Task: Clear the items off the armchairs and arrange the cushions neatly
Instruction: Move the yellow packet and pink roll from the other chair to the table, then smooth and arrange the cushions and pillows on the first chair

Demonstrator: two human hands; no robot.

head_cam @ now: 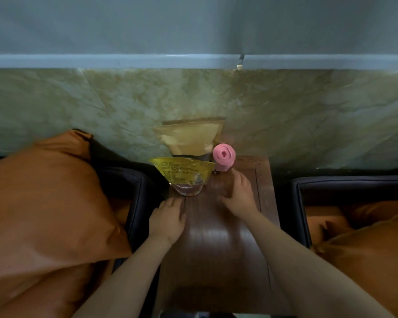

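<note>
A dark wooden side table [216, 244] stands between two dark armchairs. On its far end stand a yellow pouch [184, 174], a tan pouch [191, 138] behind it against the wall, and a pink roll [224, 157] to the right. My left hand [168, 220] hovers over the table's left edge, fingers relaxed, just short of the yellow pouch. My right hand [238, 195] is over the table below the pink roll, fingers loose, holding nothing. A large orange cushion [46, 207] sits on the left armchair [133, 193]. Another orange cushion [365, 253] lies on the right armchair [308, 191].
A marbled wall [308, 115] rises directly behind the table and chairs, with a grey ledge [124, 61] above it. The near half of the tabletop is bare wood. A smaller orange cushion [324, 216] shows deeper in the right armchair.
</note>
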